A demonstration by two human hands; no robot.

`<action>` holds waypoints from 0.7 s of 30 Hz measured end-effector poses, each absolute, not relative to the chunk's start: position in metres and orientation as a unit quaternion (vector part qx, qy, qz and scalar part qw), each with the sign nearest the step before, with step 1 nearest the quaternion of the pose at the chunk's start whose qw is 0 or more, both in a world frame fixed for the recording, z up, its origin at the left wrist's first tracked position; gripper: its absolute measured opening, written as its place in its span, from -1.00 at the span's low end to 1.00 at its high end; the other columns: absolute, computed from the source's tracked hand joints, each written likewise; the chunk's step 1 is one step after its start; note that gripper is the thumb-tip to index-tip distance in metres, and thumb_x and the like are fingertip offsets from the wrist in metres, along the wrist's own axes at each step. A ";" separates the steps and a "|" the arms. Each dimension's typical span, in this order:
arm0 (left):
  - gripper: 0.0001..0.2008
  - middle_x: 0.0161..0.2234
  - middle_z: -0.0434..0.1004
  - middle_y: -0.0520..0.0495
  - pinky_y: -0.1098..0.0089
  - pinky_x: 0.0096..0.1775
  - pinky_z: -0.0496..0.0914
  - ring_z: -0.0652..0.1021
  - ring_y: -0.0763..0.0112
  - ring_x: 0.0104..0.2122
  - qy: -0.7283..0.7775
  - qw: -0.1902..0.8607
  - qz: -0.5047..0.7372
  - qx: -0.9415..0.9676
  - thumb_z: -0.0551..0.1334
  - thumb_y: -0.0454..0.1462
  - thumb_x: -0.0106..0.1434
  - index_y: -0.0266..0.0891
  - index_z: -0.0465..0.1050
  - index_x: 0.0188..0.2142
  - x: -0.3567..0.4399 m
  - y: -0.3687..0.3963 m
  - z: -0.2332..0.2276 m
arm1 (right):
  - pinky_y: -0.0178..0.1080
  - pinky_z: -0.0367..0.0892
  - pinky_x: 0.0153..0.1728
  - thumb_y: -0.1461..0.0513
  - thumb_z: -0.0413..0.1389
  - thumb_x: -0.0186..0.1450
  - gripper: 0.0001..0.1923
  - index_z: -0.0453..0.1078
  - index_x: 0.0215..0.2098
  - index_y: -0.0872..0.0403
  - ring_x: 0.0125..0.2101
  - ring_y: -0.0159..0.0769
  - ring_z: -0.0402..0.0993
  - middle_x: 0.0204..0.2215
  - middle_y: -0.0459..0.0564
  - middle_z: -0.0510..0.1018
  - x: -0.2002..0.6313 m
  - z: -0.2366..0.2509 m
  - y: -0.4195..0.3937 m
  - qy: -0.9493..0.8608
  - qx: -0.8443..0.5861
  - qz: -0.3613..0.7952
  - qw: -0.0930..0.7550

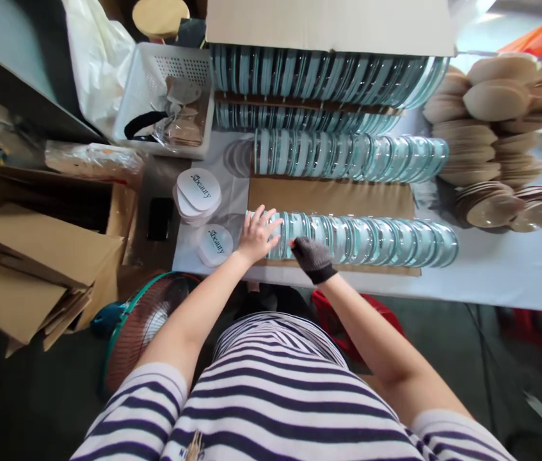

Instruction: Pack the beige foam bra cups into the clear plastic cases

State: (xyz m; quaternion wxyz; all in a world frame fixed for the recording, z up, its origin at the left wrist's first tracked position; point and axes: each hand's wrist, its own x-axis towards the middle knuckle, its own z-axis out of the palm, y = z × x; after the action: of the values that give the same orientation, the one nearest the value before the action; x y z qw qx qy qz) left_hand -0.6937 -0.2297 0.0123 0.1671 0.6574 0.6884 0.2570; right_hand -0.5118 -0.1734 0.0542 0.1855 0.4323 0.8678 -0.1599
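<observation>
My left hand [257, 235] is bare, with its fingers spread over the left end of the nearest row of round clear discs [371, 240], which look like glass or plastic. My right hand [313, 257] wears a dark grey glove with bare fingertips showing. Its fingers are curled against the front of the same row; whether anything is in them is hidden. The discs stand on edge, packed side by side on a cardboard sheet [328, 195]. Left of my left hand lie white round labels [215, 244] printed "beauty", with a stack of similar labels [198, 192] behind.
More disc rows [347, 153] stand behind, partly under a cardboard flap [331, 25]. Stacked beige rounds [498, 121] are at the right. A white basket [127, 96], black phone [160, 218], cardboard box [124, 211] and fan [131, 339] are to the left.
</observation>
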 end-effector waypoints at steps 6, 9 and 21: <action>-0.48 0.19 0.38 -0.16 -0.07 0.31 -0.15 0.28 -0.07 0.24 0.682 0.208 0.219 0.666 0.30 -0.07 0.21 -0.01 0.39 0.17 -0.675 -0.220 0.006 | -0.20 0.37 -0.17 0.16 0.00 0.33 -0.64 0.49 -0.01 0.08 -0.13 -0.13 0.54 -0.12 0.16 0.59 -0.566 0.068 -0.062 0.859 0.367 -0.162 0.319; -0.48 0.22 0.34 -0.11 -0.03 0.31 -0.12 0.25 0.01 0.26 0.685 0.185 0.176 0.682 0.22 0.00 0.26 0.02 0.35 0.20 -0.677 -0.221 0.005 | -0.18 0.39 -0.15 0.21 0.13 0.23 -0.69 0.54 -0.10 0.15 -0.18 -0.12 0.56 -0.20 0.18 0.62 -0.589 0.067 -0.046 0.863 0.313 -0.175 0.355; -0.48 0.24 0.32 0.00 0.02 0.28 0.00 0.22 0.15 0.27 0.701 0.133 0.099 0.693 0.09 0.06 0.32 0.05 0.28 0.23 -0.677 -0.221 0.011 | -0.23 0.35 -0.32 0.16 -0.04 0.36 -0.70 0.52 -0.19 0.07 -0.29 -0.13 0.56 -0.26 0.15 0.63 -0.473 0.028 -0.210 0.845 0.429 -0.248 0.199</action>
State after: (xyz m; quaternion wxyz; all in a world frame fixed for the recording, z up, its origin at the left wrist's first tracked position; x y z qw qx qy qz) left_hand -0.6767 -0.2207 0.0109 0.1332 0.6935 0.7011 0.0990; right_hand -0.4734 -0.2104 0.0279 0.1992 0.4290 0.8454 -0.2482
